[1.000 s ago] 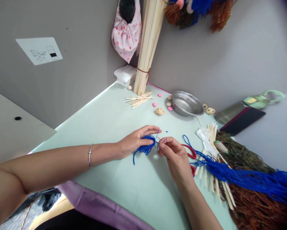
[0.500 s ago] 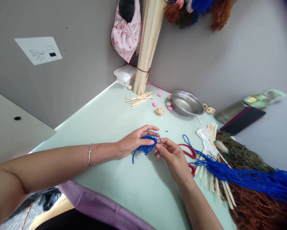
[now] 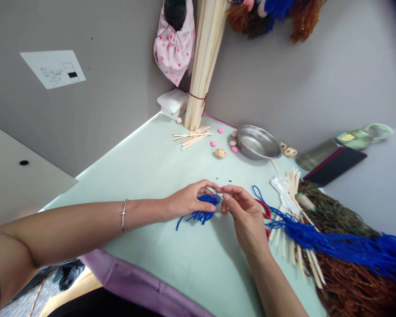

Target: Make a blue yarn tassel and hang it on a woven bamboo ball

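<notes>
A small blue yarn tassel (image 3: 204, 210) lies in my left hand (image 3: 194, 200), its loose ends hanging toward the tabletop. The thumb of that hand presses on the tassel, and the index finger reaches out to the right. My right hand (image 3: 242, 209) pinches a thin thread at the tassel's right end, its fingertips close to those of the left. Partly behind the right hand are scissors with red handles (image 3: 264, 209). A long hank of blue yarn (image 3: 320, 237) lies to the right of them.
A metal bowl (image 3: 259, 143), pink and pale beads (image 3: 213, 144) and thin sticks (image 3: 193, 137) are at the back. Brown yarn (image 3: 353, 286), wooden strips (image 3: 295, 185), a dark phone (image 3: 334, 166) and a green bottle (image 3: 320, 154) lie at the right. A bundle of strips (image 3: 206, 66) leans in the corner.
Both hands have moved slightly right and toward me with the tassel. My left index finger has come to the right fingertips. A second blue scrap now shows on the table behind the hands.
</notes>
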A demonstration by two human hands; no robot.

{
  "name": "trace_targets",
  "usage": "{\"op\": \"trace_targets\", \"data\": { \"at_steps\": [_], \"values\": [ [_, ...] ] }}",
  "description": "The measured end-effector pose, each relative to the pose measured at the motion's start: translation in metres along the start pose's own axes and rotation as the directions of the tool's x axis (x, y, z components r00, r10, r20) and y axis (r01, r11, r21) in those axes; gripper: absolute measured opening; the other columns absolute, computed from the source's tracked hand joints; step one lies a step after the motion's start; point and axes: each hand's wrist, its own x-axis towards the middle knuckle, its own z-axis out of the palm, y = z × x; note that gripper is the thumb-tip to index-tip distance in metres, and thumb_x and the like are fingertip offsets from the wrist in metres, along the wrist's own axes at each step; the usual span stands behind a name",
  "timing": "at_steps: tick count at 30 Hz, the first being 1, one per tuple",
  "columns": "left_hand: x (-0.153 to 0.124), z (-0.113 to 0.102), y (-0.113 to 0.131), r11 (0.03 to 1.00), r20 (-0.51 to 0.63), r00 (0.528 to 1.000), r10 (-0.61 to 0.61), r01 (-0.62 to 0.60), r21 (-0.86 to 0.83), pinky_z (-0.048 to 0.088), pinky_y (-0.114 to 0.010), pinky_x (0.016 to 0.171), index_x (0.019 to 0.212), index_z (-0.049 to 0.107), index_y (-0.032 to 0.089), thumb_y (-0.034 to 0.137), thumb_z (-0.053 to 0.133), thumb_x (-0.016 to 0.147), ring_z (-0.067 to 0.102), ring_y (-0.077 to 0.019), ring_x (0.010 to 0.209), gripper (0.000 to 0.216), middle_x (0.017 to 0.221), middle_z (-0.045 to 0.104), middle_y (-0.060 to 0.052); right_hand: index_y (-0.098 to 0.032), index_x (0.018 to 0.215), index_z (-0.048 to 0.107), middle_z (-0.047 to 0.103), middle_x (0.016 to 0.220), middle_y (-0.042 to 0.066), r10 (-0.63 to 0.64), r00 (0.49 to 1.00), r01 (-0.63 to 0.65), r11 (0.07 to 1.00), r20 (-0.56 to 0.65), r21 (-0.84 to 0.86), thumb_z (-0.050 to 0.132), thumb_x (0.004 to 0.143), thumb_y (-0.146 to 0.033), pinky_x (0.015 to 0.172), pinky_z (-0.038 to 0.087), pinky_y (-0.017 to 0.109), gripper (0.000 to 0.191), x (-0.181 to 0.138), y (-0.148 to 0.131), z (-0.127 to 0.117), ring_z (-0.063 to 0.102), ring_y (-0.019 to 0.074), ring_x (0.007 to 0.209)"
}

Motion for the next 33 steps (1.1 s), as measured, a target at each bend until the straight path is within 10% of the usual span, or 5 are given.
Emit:
{"op": "trace_targets", "data": {
  "at_steps": [4, 10, 25, 33],
  "values": [
    [-0.0001, -0.0005, -0.0017, 0.993, -0.069, 0.994, 0.087, -0.081, 0.084, 0.042, -0.032, 0.093, 0.119, 0.05, 0.021, 0.018, 0.074, 0.072, 0.056, -0.0183, 0.104, 0.053, 0.103, 0.056, -0.005, -0.02, 0.081, 0.061, 0.056, 0.061, -0.003, -0.028, 0.999, 0.024, 0.994, -0.04, -0.105, 0.068, 0.084, -0.036, 0.057, 0.035, 0.025, 0.018, 0.0001, 0.0005, -0.001, 0.045, 0.0112, 0.055],
    [-0.0021, -0.0004, -0.0059, 0.984, -0.085, 0.987, 0.138, -0.127, 0.122, 0.045, -0.029, 0.086, 0.125, 0.045, 0.024, 0.021, 0.073, 0.073, 0.058, -0.0163, 0.097, 0.059, 0.11, 0.052, -0.005, -0.019, 0.073, 0.058, 0.054, 0.059, -0.003, 0.094, 0.974, -0.05, 0.976, 0.204, -0.212, 0.067, 0.083, -0.043, 0.056, 0.034, 0.025, 0.027, 0.0003, 0.0065, -0.0036, 0.046, 0.0128, 0.057],
    [0.001, -0.0026, -0.0039, 0.998, -0.118, 0.991, 0.062, -0.062, 0.002, 0.042, -0.026, 0.081, 0.105, 0.058, 0.016, 0.031, 0.064, 0.083, 0.057, -0.0136, 0.089, 0.028, 0.104, 0.059, -0.005, -0.02, 0.078, 0.058, 0.052, 0.059, -0.004, -0.068, 0.998, 0.066, 0.971, 0.0, -0.229, 0.065, 0.087, -0.037, 0.055, 0.036, 0.024, 0.02, -0.0016, 0.0024, -0.0014, 0.045, 0.0121, 0.057],
    [0.0002, -0.0032, -0.0042, 0.992, -0.152, 0.983, 0.107, -0.094, 0.089, 0.043, -0.026, 0.08, 0.105, 0.056, 0.017, 0.03, 0.064, 0.083, 0.057, -0.0136, 0.087, 0.027, 0.095, 0.057, -0.003, -0.018, 0.078, 0.06, 0.052, 0.065, -0.002, 0.022, 0.983, 0.028, 0.962, 0.181, -0.273, 0.066, 0.084, -0.037, 0.056, 0.035, 0.024, 0.021, -0.0029, 0.0025, 0.0024, 0.044, 0.0118, 0.06]
  ]
}}
